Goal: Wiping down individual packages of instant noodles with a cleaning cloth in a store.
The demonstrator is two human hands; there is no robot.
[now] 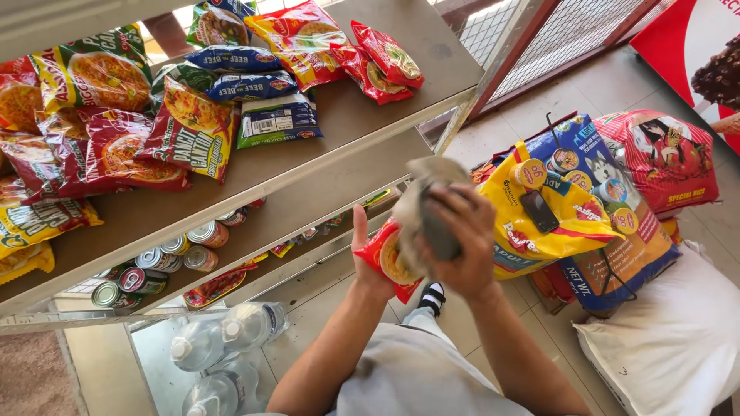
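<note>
My left hand [370, 258] holds a red instant-noodle packet [388, 262] by its left edge, thumb up, in front of the shelf. My right hand [461, 239] grips a crumpled grey cloth [424, 208] and presses it against the packet's face. Both hands are raised at mid-frame, just right of the metal shelf unit [324, 146]. My forearms and grey clothing fill the bottom centre.
The top shelf carries several noodle packets [193, 131] in red, green, blue and yellow. Tin cans [166, 258] line the lower shelf, clear plastic bottles [223, 339] lie at the bottom. To the right stand pet-food sacks [570, 208] with a black phone [539, 211] on top, a red sack [663, 158] and a white sack [671, 339].
</note>
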